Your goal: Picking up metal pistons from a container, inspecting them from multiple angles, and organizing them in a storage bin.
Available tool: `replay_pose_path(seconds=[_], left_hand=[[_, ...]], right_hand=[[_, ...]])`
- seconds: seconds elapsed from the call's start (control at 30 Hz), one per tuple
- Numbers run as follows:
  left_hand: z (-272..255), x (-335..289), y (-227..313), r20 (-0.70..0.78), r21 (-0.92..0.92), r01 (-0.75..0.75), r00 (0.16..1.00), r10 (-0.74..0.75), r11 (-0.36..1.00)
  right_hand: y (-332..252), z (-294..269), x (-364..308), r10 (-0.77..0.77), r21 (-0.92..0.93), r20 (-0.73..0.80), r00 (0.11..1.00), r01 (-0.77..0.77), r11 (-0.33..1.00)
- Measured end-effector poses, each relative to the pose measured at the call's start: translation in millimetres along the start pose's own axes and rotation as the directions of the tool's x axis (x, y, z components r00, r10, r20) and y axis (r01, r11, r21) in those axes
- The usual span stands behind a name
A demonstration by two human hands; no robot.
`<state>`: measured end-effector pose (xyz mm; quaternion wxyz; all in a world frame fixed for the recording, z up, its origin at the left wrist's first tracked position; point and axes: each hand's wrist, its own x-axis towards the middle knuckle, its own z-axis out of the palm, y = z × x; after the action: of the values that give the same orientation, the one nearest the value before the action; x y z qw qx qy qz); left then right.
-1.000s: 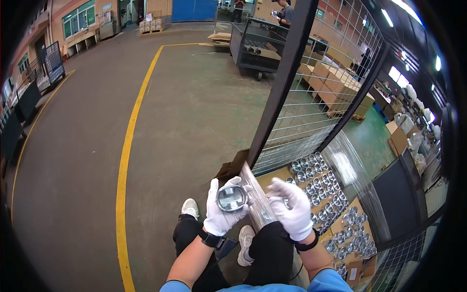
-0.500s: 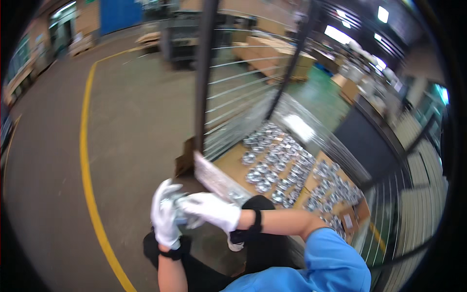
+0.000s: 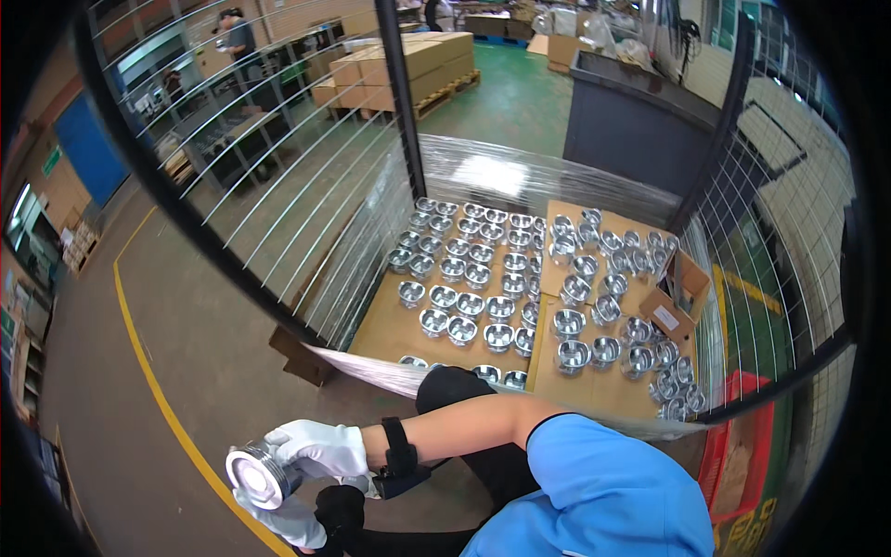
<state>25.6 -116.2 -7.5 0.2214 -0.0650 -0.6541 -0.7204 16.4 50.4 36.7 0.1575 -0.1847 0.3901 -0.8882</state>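
Note:
A shiny metal piston is held up at the lower left, its round crown facing left and outward. My right hand, in a white glove, grips it from above with the fingers on its grooved side. Below, my white-gloved left hand closes around its underside, partly hidden by the piston. To the right, many more pistons stand in rows on cardboard sheets inside a wire cage. Another group of pistons stands on the right-hand cardboard sheet.
Dark posts and wire mesh surround the pistons, with clear film wrap along the lower sides. A small open carton sits among them. A red crate is at the right. Behind are a dark bin, stacked cartons and a person.
My view has swung to the right, bringing the whole cage into sight. The piston, mostly covered by my gloves before, now shows its crown, with both hands still on it.

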Motion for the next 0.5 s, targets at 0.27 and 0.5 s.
replay_pose_path(seconds=[0.27, 0.5], left_hand=[[97.7, -1.3, 69.8, 0.357, 0.172, -0.029, 0.933, -0.035, 0.985], [120.2, -5.9, 40.6, 0.408, 0.261, 0.091, 0.892, -0.195, 0.961]], right_hand=[[-8.7, -57.1, -18.5, -0.046, 0.527, 0.009, 0.999, 0.034, 0.849], [5.5, -100.7, -34.4, 0.077, 0.339, -0.326, 0.942, 0.04, 0.94]])
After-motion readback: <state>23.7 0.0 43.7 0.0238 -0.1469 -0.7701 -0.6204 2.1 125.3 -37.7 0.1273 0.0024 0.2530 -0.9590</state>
